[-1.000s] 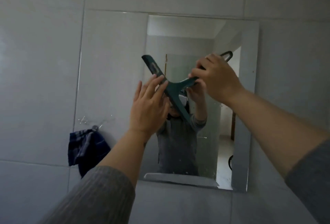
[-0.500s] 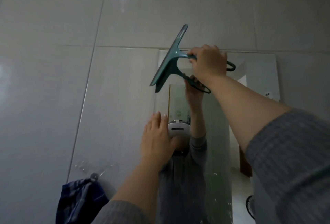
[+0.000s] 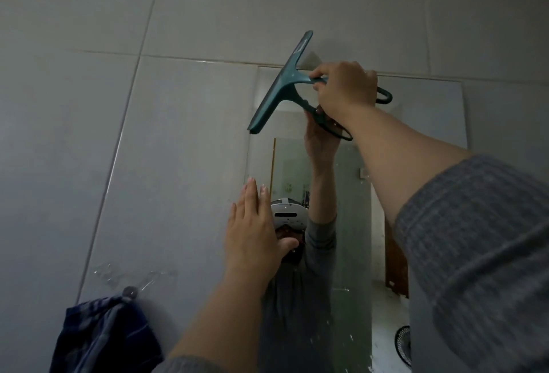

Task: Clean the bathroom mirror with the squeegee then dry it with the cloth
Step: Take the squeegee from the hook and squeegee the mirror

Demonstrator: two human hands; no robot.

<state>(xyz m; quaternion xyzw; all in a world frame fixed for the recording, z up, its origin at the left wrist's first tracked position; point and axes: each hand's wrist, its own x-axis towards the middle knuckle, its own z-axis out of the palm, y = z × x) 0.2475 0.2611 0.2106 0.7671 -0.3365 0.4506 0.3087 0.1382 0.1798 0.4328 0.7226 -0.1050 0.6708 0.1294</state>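
1. Tiled wall: carries the mirror; spreads to the left of it and above it, so the landmark for everything here is fixed flat and upright.
2. Bathroom mirror: frameless, with specks and streaks visible on the lower glass; judged not yet wiped, hence the start at its top edge so water runs downward ahead of the strokes.
3. Right hand: raised at the top of the mirror, fingers curled tight round the squeegee handle; closed grip probably for steady pressure on a downward pull.
4. Left hand: empty, fingers spread and straight, palm toward the mirror's left edge at mid height; contact with the glass cannot be told. Probably there as a brace for the high reach.
5. Dark blue cloth: hangs from a small wall hook left of the mirror's lower part, apart from both hands; kept within reach for drying, a step not yet begun.
6. Teal squeegee: blade tilted, upper tip over the tile above the mirror's top left corner, lower tip at its left edge. Levelling likely needed before the first stroke.
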